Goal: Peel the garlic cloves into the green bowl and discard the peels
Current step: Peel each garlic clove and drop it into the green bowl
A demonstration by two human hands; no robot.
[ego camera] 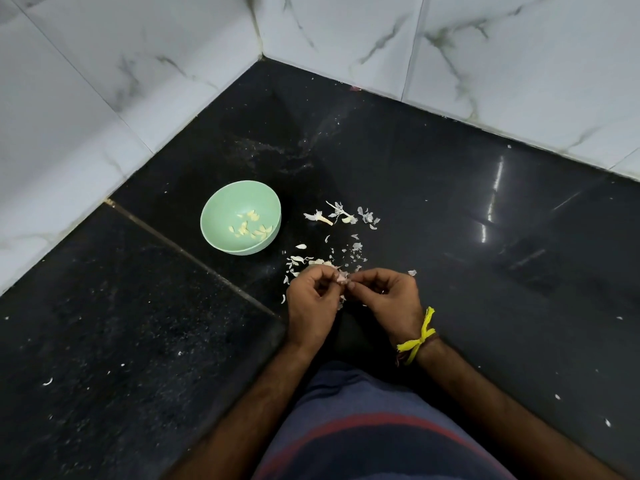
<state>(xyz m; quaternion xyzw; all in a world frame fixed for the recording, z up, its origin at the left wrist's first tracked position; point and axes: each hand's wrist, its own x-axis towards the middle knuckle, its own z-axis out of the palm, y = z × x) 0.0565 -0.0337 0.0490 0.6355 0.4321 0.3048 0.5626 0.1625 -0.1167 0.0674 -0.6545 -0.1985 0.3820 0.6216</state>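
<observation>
hands: left hand (311, 299) and right hand (384, 296) are meeting knuckle to knuckle, both curled in tight; fingertips of each are pinching the same garlic clove (341, 278), which is looking pinkish with skin hanging off it

wrist: a yellow thread (417, 337) is sitting tied round the right one

peels: loose peels (343, 237) are lying scattered just past the fingertips and trailing further out; a stalk-like bit is sitting among them, and I can't tell if any whole cloves are hiding in there

bowl: green bowl (240, 217) is sitting out beyond the left hand, well apart from it, upright; a bunch of pale peeled cloves (251, 226) are resting inside

progress: I'm guessing it's well underway; several cloves are done, one is being worked on; the peels aren't getting binned yet, so cleanup is looking like what's left

surface: everything is sitting on a dark glossy countertop (450, 202), dusted with white flecks

room: white marbled wall tiles (485, 64) are closing in a corner past the bowl
</observation>
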